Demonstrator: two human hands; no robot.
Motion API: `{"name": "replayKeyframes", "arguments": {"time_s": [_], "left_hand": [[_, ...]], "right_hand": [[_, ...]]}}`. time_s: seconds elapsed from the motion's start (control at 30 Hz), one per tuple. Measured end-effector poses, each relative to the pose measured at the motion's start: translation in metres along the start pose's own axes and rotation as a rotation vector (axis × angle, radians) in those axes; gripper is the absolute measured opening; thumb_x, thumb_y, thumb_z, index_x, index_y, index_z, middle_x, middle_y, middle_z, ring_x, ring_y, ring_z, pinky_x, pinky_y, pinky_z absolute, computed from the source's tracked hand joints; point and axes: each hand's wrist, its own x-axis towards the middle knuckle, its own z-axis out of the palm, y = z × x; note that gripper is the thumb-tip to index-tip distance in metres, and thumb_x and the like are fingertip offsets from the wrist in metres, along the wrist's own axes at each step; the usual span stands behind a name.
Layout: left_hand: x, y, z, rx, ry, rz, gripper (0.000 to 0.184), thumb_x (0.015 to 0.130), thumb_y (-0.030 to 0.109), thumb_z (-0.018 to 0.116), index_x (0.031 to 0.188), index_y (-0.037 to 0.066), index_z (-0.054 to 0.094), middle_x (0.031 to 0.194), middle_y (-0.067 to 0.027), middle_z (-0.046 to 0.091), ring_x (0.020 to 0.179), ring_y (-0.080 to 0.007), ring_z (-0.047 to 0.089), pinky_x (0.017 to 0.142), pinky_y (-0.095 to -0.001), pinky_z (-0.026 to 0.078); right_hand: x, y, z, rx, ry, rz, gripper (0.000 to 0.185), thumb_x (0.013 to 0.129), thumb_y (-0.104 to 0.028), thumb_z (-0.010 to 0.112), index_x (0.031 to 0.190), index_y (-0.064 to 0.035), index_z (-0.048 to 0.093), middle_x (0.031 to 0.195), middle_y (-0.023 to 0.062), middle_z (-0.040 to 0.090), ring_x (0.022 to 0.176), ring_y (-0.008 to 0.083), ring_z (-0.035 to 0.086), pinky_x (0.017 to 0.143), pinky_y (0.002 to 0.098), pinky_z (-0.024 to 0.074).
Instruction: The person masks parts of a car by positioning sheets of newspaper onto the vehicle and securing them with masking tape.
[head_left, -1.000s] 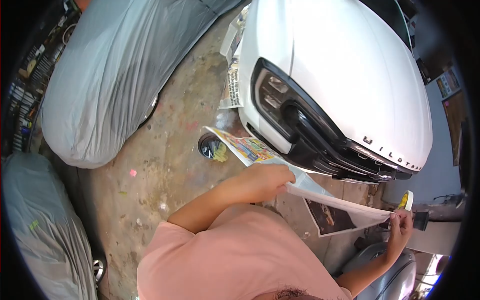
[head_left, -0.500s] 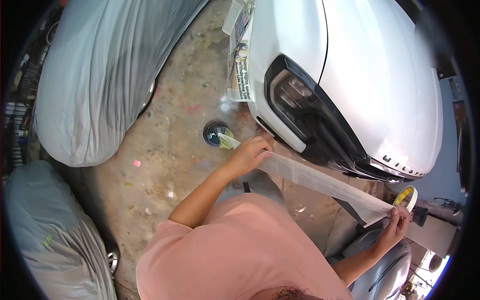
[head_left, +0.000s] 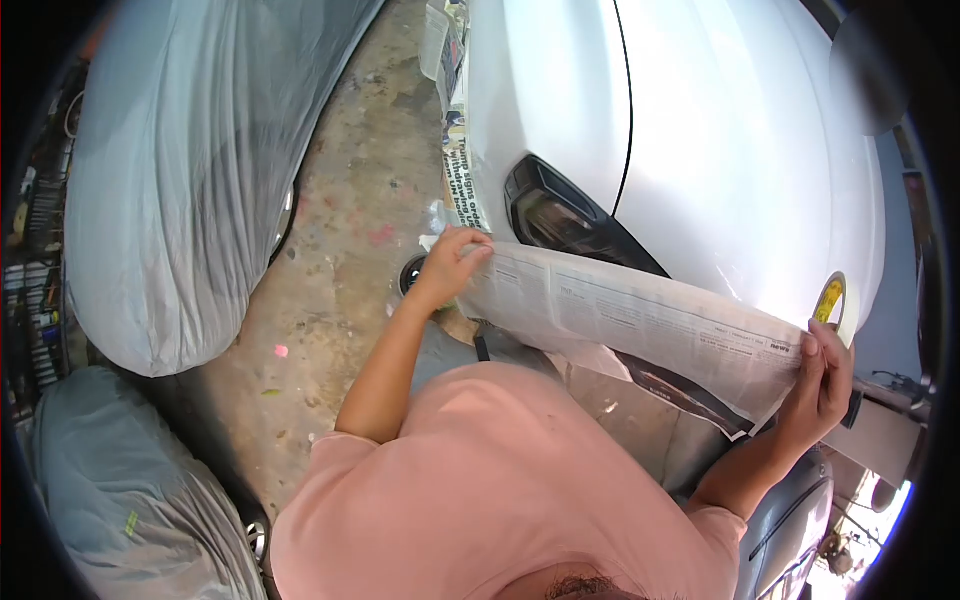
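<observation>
Beside a white car, the left hand and right hand pinch opposite ends of a newspaper sheet stretched between them, its upper edge best kept evenly taut.

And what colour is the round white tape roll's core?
The core is yellow, clearest in the head view.

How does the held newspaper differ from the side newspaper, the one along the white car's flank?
The held newspaper is stretched between the left hand and right hand; neither hand touches the side newspaper. The held newspaper shows mostly small print, while the side newspaper shows a bold headline. The held newspaper looks broad; the side newspaper appears as a narrow strip. Both are printed sheets beside the white car.
</observation>
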Motion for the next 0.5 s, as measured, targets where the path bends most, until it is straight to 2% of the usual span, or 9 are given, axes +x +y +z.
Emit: {"name": "replayKeyframes", "arguments": {"time_s": [0.1,0.2,0.3,0.4,0.5], "left_hand": [[0.016,-0.022,-0.008,-0.154,-0.027,-0.122,0.019,0.098,0.019,0.07,0.107,0.003,0.069,0.106,-0.0042,0.07,0.101,-0.0131,0.062,0.098,-0.03,0.046],[0.031,-0.032,-0.015,-0.236,-0.112,-0.127,0.02,0.097,0.02,0.071,0.107,0.003,0.07,0.104,-0.0087,0.07,0.099,-0.0178,0.063,0.092,-0.0325,0.049],[0.051,-0.064,-0.013,-0.347,-0.21,-0.088,0.023,0.097,0.021,0.071,0.109,0.002,0.069,0.104,-0.0075,0.07,0.098,-0.0161,0.063,0.09,-0.0315,0.05],[0.066,-0.084,-0.01,-0.37,-0.292,-0.106,0.024,0.097,0.023,0.072,0.108,0.002,0.068,0.105,-0.0043,0.068,0.103,-0.014,0.06,0.093,-0.0307,0.047],[0.078,-0.108,-0.007,-0.429,-0.334,-0.112,0.024,0.095,0.024,0.073,0.105,0.003,0.069,0.098,-0.0087,0.071,0.094,-0.0167,0.063,0.085,-0.0324,0.05]], "right_hand": [[0.012,-0.026,0.007,-0.038,0.037,-0.018,0.013,0.095,-0.003,0.071,0.106,0.0025,0.075,0.102,0.0094,0.068,0.096,0.0165,0.062,0.088,0.0278,0.0464],[0.018,-0.07,0.02,-0.027,0.074,-0.042,0.014,0.096,-0.006,0.07,0.107,0.0018,0.075,0.102,0.0082,0.068,0.094,0.016,0.062,0.086,0.0267,0.0466],[0.027,-0.091,0.023,-0.115,0.029,-0.033,0.015,0.099,-0.008,0.069,0.109,0.0013,0.074,0.102,0.0065,0.067,0.094,0.0149,0.062,0.086,0.0257,0.0469],[0.031,-0.118,0.03,-0.284,-0.021,-0.038,0.016,0.101,-0.011,0.067,0.111,0.0003,0.073,0.103,0.0052,0.068,0.095,0.0135,0.062,0.085,0.0245,0.047],[0.04,-0.154,0.052,-0.44,-0.014,0.04,0.02,0.102,-0.018,0.068,0.11,-0.0017,0.074,0.104,0.0046,0.07,0.097,0.0138,0.063,0.088,0.0264,0.0478]]}}
